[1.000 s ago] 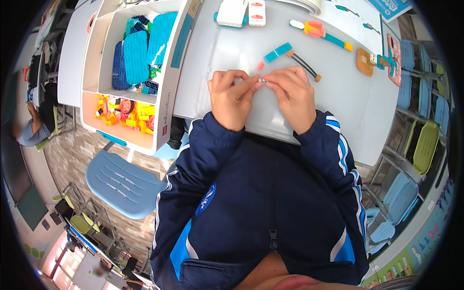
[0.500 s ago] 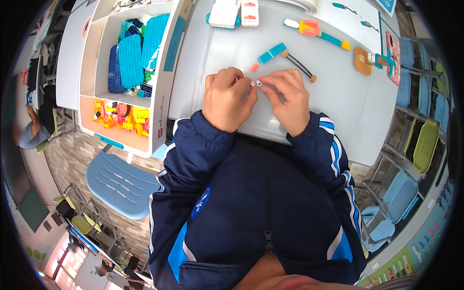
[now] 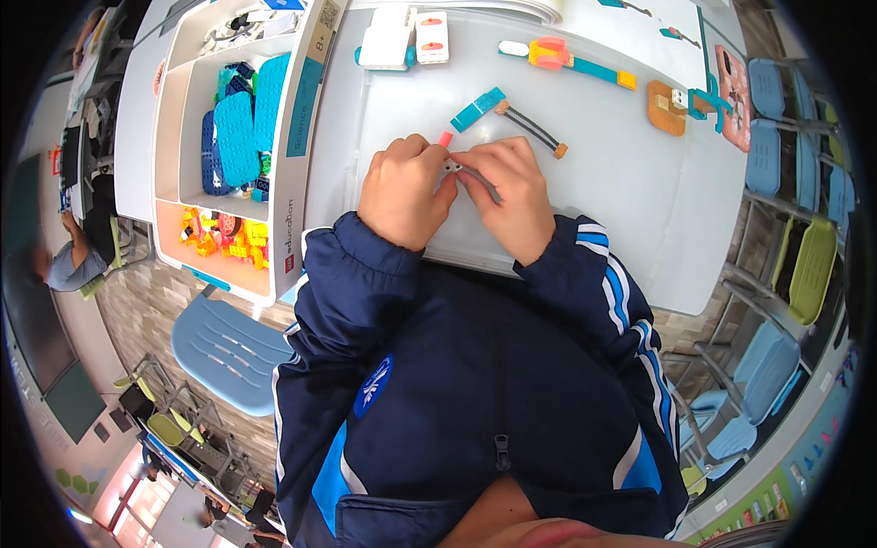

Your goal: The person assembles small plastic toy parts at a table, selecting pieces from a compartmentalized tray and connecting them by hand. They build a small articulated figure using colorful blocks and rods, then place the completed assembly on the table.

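My left hand (image 3: pixel 402 192) and my right hand (image 3: pixel 510 194) meet over the grey tray (image 3: pixel 621 210), fingertips pinched. Between them are small white toy-brick pieces (image 3: pixel 452 167) with dark spots; the fingers partly cover them, and I cannot make out whether they are joined. Just beyond the left fingertips stands a small pink brick (image 3: pixel 446 139). Farther off lie a flat teal brick piece (image 3: pixel 478 109) and a pair of dark cords with brown end pieces (image 3: pixel 532 129).
At the left stands a white sorting box (image 3: pixel 288 183) with teal, blue, yellow and orange bricks. White motor-like blocks (image 3: pixel 388 41), a teal arm with pink and yellow parts (image 3: pixel 575 62), a brown-based build (image 3: pixel 668 107) and a pink phone-shaped thing (image 3: pixel 734 99) lie along the far side.
The whole view has shifted slightly, moving the table things leftward. The small white pieces, apart before with one in each hand, are now close together between my fingertips.
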Tool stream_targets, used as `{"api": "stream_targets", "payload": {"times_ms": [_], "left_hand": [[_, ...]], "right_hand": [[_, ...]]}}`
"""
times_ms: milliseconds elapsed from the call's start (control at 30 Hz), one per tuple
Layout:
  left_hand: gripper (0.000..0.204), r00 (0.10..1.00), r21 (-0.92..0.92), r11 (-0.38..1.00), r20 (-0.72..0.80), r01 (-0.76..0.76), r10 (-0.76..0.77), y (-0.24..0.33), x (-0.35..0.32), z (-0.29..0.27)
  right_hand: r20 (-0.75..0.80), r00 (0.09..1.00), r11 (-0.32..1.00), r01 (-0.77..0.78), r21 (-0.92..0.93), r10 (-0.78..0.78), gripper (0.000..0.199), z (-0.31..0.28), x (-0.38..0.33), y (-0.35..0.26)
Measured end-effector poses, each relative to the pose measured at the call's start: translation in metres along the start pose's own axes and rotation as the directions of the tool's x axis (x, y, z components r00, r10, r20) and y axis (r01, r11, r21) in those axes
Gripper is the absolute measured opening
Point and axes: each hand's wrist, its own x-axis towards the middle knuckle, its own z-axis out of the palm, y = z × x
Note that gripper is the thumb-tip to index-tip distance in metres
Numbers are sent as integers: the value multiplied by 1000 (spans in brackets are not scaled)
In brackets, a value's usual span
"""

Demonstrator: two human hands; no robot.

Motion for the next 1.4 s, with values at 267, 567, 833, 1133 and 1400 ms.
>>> {"api": "stream_targets", "payload": {"times_ms": [267, 567, 833, 1133, 1400], "left_hand": [[35, 994, -152, 983, 55, 102, -94, 2, -4, -7], [46, 984, -164, 973, -45, 165, -174, 24, -99, -129], [20, 781, 107, 933, -584, 344, -221, -75, -150, -255], [22, 990, 379, 916, -102, 131, -100, -282, -22, -281], [23, 984, 419, 891, -49, 177, -172, -315, 37, -253]], "right_hand": [[1, 1000, 999, 31, 20, -31, 31, -2, 0, 0], [43, 996, 997, 83, -3, -83, 28, -35, -3, -21], [75, 983, 973, 179, -147, -170, 18, -55, -10, -31], [-1, 997, 970, 77, -229, -79, 13, -44, -28, -8], [-56, 998, 956, 3, -293, -21, 12, -44, -30, -8]]}}
